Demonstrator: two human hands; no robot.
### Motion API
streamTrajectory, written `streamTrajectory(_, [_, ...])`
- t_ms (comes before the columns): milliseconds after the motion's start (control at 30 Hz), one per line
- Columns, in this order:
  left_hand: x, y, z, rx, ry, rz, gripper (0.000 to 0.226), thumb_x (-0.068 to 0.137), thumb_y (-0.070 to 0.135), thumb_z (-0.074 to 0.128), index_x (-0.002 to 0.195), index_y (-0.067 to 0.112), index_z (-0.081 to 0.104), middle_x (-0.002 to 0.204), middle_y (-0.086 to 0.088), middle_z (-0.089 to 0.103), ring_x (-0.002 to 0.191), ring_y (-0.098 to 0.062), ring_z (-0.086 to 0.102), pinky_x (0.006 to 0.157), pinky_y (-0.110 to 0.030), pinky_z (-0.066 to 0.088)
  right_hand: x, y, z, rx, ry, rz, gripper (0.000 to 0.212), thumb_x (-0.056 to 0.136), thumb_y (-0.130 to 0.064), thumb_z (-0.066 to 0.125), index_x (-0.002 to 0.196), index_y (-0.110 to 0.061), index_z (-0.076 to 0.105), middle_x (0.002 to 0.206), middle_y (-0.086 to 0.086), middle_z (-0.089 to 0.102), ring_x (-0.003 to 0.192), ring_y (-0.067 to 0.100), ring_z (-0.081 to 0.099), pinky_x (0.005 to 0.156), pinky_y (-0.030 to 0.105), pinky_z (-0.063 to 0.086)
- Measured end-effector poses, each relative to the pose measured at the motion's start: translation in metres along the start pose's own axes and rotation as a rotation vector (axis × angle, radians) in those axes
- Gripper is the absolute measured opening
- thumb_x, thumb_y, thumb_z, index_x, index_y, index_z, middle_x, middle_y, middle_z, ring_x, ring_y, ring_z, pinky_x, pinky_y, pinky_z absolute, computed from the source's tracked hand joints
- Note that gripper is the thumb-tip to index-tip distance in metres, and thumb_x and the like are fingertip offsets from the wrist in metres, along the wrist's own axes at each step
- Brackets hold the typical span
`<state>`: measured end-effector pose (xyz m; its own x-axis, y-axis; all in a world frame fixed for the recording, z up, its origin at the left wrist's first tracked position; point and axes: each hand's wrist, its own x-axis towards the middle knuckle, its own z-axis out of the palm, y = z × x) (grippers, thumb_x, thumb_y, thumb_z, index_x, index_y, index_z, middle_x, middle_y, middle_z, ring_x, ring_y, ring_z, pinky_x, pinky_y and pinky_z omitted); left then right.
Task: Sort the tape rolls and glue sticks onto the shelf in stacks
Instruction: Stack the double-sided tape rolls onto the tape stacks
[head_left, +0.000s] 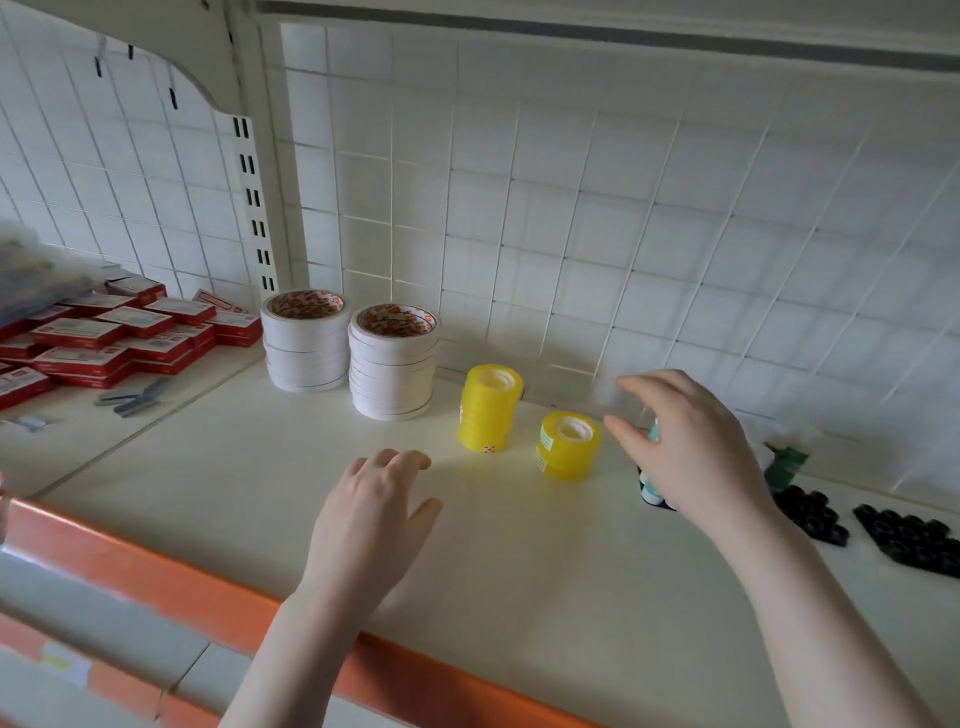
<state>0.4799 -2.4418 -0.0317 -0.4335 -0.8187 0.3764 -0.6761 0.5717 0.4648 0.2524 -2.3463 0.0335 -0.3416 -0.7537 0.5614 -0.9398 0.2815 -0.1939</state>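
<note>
Tape rolls: two white stacks (349, 349) far left on shelf (519, 545), two yellow stacks (524, 421) mid. Right hand (691, 452) spread over upright glue sticks (655, 488), likely grouping them. Left hand (374, 514) relaxed, holding nothing.

A cream shelf (260, 467) had an orange strip (156, 577) along its front edge. Behind the shelf stood a white wall (623, 208) with a wire grid over it. A white post (254, 197) with dark slots rose from the back of the shelf. Another shelf (623, 31) hung above. Left of the post lay red boxes (104, 338). Soft light fell on the shelf.
</note>
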Motion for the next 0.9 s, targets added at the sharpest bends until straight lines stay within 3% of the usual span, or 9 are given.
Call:
streamTrajectory(167, [-0.012,0.039,0.012,-0.002,0.018,0.029,0.041,0.084,0.034,0.063,0.122,0.021,0.057,0.119,0.003,0.058,0.112,-0.023,0.050,0.087,-0.032,0.039,-0.061,0.046,-0.025,-0.093,0.151,0.013,0.028,0.069,-0.007,0.077,0.095,-0.004,0.068,0.089,0.013,0.064,0.079,0.036,0.063,0.069,0.041,0.051])
streamTrajectory(533, [-0.078,0.226,0.086,-0.035,0.027,0.107,0.041,0.080,0.029,0.069,0.118,0.016,0.060,0.120,-0.003,0.059,0.112,-0.027,0.051,0.089,-0.037,0.040,-0.184,0.226,-0.111,-0.220,0.165,0.197,0.037,0.061,-0.008,0.084,0.094,-0.001,0.069,0.084,0.015,0.067,0.073,0.036,0.065,0.065,0.044,0.053])
streamTrajectory(733, [-0.130,0.360,0.143,-0.081,-0.007,0.136,0.039,0.080,0.028,0.069,0.116,0.017,0.062,0.117,0.001,0.060,0.109,-0.025,0.053,0.088,-0.035,0.041,-0.238,0.351,-0.179,-0.235,0.183,0.219,0.034,0.063,-0.009,0.083,0.093,-0.002,0.069,0.082,0.015,0.066,0.073,0.037,0.065,0.065,0.045,0.054])
streamTrajectory(900, [-0.152,0.435,0.161,-0.099,-0.042,0.191,0.039,0.082,0.031,0.067,0.119,0.020,0.059,0.121,0.005,0.057,0.113,-0.020,0.050,0.089,-0.030,0.038,-0.275,0.414,-0.223,-0.268,0.195,0.287,0.034,0.063,-0.010,0.083,0.093,-0.002,0.070,0.082,0.015,0.067,0.073,0.036,0.065,0.064,0.044,0.054])
